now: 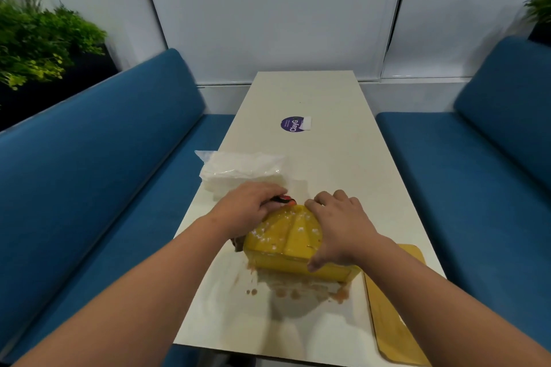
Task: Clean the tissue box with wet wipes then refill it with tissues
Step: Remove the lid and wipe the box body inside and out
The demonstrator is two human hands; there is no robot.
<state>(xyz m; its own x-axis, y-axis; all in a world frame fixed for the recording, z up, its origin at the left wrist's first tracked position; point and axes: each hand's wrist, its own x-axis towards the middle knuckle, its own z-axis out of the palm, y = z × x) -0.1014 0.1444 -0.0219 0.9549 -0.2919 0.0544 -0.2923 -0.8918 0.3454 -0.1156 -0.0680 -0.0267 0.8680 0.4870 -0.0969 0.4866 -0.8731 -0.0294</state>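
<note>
The left hand (249, 205) has its fingers curled down over the far left corner of the yellow tissue box (286, 243), and something small, red and black, shows just under the fingertips; I cannot tell what it is, nor whether the fingers pinch it or only cover it. The right hand (337, 229) lies over the box's right side, fingers bent over the far edge and thumb hooked against the near face, so it grips the box, most likely to keep it from sliding on the wet table.

The box sits near the front of the long white table (328, 158), its top speckled with white bits. Brown spill (286, 292) smears and drips lie on the table just in front of it and along its left end, which explains the cleaning. I judge the wiping has barely begun.

A flat yellow panel (390, 319) lies beside the box on the right, probably its removed base or lid. A clear pack of white tissues (241, 171) waits just beyond the left hand, ready for the refill. Farther up the table is 1 round purple sticker (293, 124). Blue benches (98, 164) flank both sides.
</note>
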